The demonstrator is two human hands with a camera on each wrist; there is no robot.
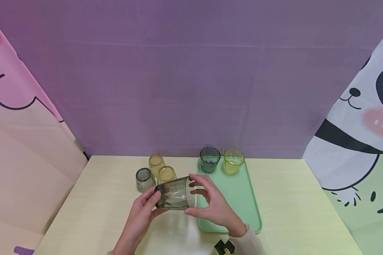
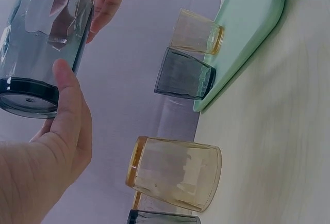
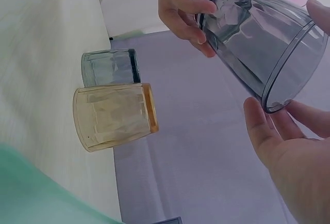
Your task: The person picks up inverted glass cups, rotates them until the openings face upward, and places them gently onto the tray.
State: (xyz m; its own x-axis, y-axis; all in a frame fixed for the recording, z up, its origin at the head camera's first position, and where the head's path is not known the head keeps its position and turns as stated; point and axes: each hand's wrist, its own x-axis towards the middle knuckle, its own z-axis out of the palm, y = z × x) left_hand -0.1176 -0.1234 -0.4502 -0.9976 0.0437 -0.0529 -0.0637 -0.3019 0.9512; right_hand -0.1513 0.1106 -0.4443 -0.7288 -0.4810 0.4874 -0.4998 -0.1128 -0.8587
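A smoky grey glass tumbler (image 1: 175,194) is held on its side above the table, its base toward the left and its mouth toward the right. My left hand (image 1: 140,212) grips the base end, the thumb lying along the glass in the left wrist view. At the mouth end my right hand (image 1: 215,205) holds the rim (image 3: 276,79) between thumb and fingers. Behind the held tumbler, left of the tray, stand upside-down glasses: a grey one (image 1: 145,180), an amber one (image 1: 156,163) and a nearer amber one (image 1: 166,173), partly hidden.
A pale green tray (image 1: 233,202) lies right of centre, partly below my right hand. At its far end a dark grey glass (image 1: 210,161) and a yellow glass (image 1: 233,163) stand mouth up. A purple cloth (image 1: 191,88) hangs behind the table (image 1: 290,198).
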